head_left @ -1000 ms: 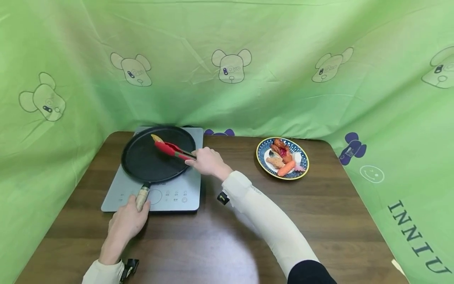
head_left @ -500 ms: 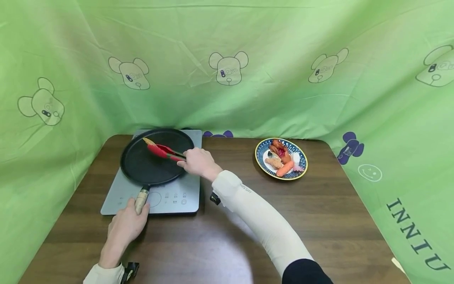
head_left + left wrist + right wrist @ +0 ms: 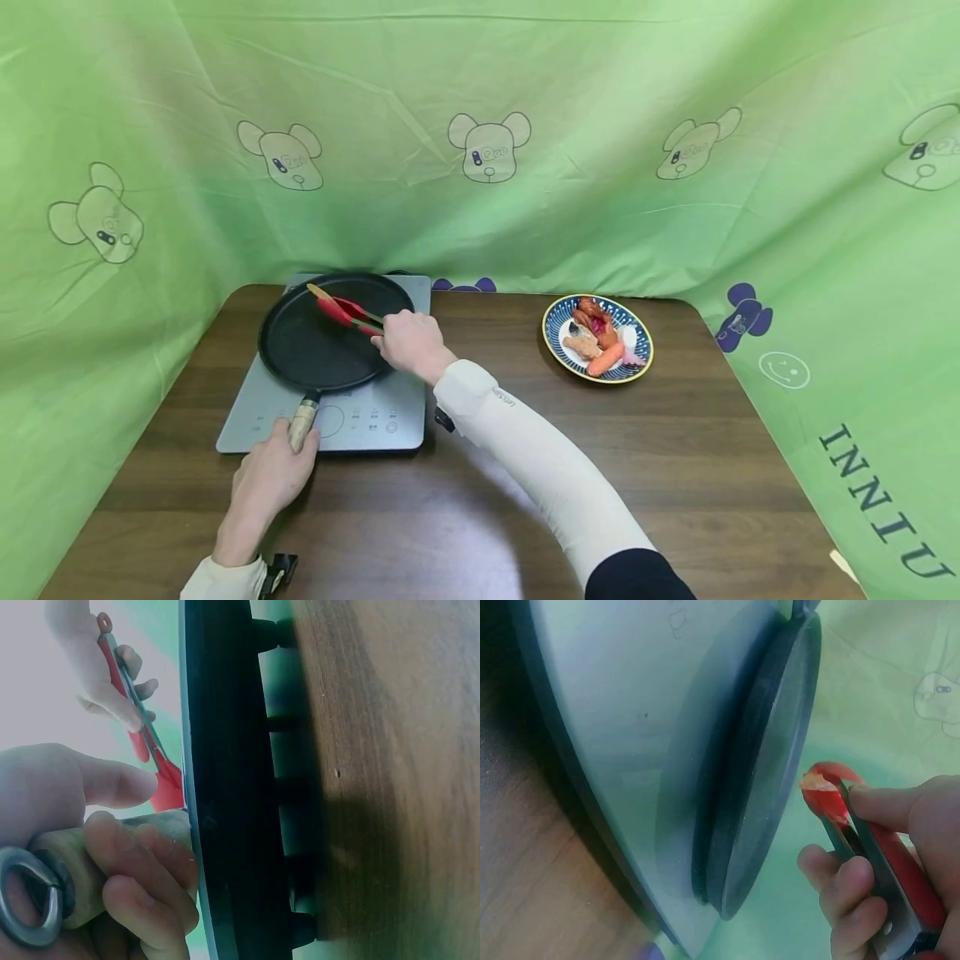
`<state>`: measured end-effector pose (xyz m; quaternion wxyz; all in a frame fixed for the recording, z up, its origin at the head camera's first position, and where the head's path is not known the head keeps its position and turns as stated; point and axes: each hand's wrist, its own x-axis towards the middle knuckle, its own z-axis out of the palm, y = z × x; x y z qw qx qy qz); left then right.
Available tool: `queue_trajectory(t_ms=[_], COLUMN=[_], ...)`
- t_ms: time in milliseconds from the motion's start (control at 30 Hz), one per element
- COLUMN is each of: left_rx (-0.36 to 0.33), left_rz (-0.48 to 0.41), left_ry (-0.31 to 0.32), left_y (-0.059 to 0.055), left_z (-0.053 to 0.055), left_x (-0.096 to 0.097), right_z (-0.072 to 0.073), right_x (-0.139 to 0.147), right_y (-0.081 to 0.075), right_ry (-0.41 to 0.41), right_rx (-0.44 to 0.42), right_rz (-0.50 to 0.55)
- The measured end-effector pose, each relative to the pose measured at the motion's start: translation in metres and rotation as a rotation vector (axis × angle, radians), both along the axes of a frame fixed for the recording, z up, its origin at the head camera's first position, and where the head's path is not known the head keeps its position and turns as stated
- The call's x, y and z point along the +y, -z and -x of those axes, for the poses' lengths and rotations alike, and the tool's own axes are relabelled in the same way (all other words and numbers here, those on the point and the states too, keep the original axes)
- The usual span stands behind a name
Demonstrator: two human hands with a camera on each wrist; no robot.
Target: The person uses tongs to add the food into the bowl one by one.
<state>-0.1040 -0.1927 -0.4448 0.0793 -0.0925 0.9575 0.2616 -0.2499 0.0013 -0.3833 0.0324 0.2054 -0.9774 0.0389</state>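
My left hand (image 3: 272, 473) grips the pale wooden handle (image 3: 302, 423) of a round black frying pan (image 3: 322, 358) at the left. In the left wrist view, fingers curl round this handle (image 3: 71, 855), with a metal ring at its end. Red-tipped kitchen tongs (image 3: 341, 312) are held in my right hand (image 3: 412, 340) over the pan. A yellowish-brown piece of food (image 3: 318, 292) sticks out of the tong tips. From the right wrist, the tongs (image 3: 896, 889) appear raised clear of the pan (image 3: 772, 780), pinching the food piece (image 3: 819, 782).
Under the pan lies a flat silver-grey induction cooker (image 3: 255, 417) with touch marks. At the back right stands a blue-patterned plate (image 3: 553, 337) with sausages (image 3: 606, 360) and other food pieces. Green printed cloth (image 3: 487, 225) hangs behind and beside the brown wooden table (image 3: 600, 467).
My right hand, with the tongs and the food piece, has moved left over the pan. My left hand stays on the handle, and the pan sits where it was.
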Motion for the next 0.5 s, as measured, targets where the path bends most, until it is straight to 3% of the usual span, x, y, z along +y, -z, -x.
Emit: queue_trajectory(t_ms=[500], left_rx=[-0.005], left_rz=[-0.006], left_ry=[0.000], left_y=[0.0000], left_z=[-0.0006], left_x=[0.0007], right_z=[0.0033], right_x=[-0.0058], right_y=[0.0067], right_ry=[0.034], right_rx=[-0.027], right_rz=[0.001])
